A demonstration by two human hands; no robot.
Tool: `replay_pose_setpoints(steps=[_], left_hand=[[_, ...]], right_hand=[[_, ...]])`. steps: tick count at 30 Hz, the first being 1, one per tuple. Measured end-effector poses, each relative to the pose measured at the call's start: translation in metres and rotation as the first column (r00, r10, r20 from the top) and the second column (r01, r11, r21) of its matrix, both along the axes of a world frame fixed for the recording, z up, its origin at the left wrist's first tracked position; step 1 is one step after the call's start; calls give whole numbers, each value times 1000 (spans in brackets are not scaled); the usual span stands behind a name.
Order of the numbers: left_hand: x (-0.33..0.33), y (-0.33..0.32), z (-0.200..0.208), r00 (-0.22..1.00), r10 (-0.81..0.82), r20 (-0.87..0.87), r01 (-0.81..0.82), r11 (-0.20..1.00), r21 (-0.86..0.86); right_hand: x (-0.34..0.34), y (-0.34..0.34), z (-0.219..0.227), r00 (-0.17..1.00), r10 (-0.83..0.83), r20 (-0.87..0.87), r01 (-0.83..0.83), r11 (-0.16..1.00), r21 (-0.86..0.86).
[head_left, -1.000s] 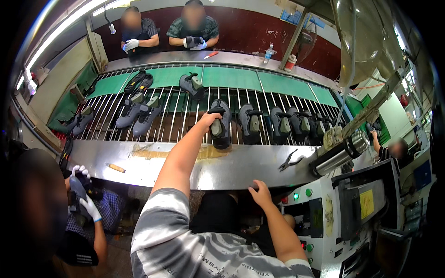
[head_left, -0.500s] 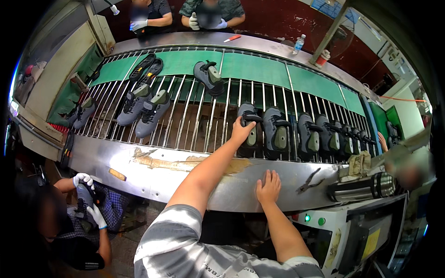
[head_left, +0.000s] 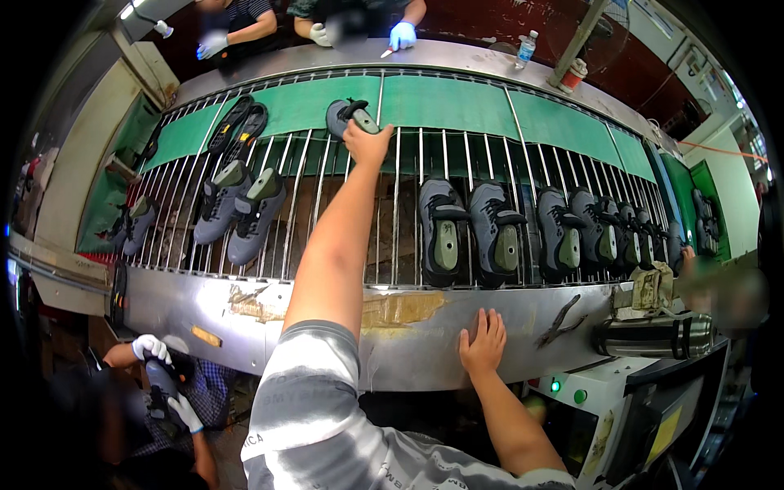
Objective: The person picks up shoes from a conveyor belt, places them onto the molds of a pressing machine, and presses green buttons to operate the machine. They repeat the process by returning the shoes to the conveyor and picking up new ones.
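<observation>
My left hand [head_left: 367,143] reaches far over the roller conveyor and grips a dark grey shoe [head_left: 336,114] with a green last in it. The fingers are closed on its far side, partly hidden. My right hand [head_left: 483,341] lies flat on the metal edge [head_left: 416,359], fingers spread, holding nothing. Two grey shoes on lasts, one [head_left: 438,229] beside another [head_left: 495,233], stand on the rollers ahead of my right hand. To the right, several more shoes [head_left: 558,233] form a row. Another pair [head_left: 255,216] rests left of my left arm.
Soles [head_left: 237,126] lie on the green belt [head_left: 457,102]. A steel flask [head_left: 653,336] lies at the right edge; a water bottle [head_left: 527,49] stands on the far ledge. Gloved co-workers are across and at lower left, one holding a shoe [head_left: 159,384].
My left hand has left the shoe near the front and moved far and left onto the single shoe by the belt. A co-worker's gloved hand across has come down to the red knife.
</observation>
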State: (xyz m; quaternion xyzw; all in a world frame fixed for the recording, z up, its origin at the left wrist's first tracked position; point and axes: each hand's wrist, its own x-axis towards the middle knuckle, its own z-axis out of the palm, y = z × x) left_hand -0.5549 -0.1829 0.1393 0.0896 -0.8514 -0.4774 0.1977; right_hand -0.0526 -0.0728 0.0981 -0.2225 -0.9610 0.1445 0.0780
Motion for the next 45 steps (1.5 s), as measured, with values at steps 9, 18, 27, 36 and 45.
replay_pose_setpoints(steps=[9,18,27,36,45], left_hand=[[-57,7,-28,930,-55,364,39,998,49],[-8,-59,-28,899,-398,182,171,702,691],[198,-204,-49,751,-622,-221,267,-19,963],[535,-263,11,663,-744,-78,80,-33,996],[655,-151,63,84,-981,-172,252,-146,957]], right_hand=[[-6,1,11,1000,-24,-18,23,1000,-21],[2,0,10,996,-45,-73,44,999,-8],[13,-11,4,987,-38,-159,38,999,2],[38,-19,-9,994,-42,-104,-31,789,-614],[284,-71,104,741,-594,-314,-520,-212,-827]])
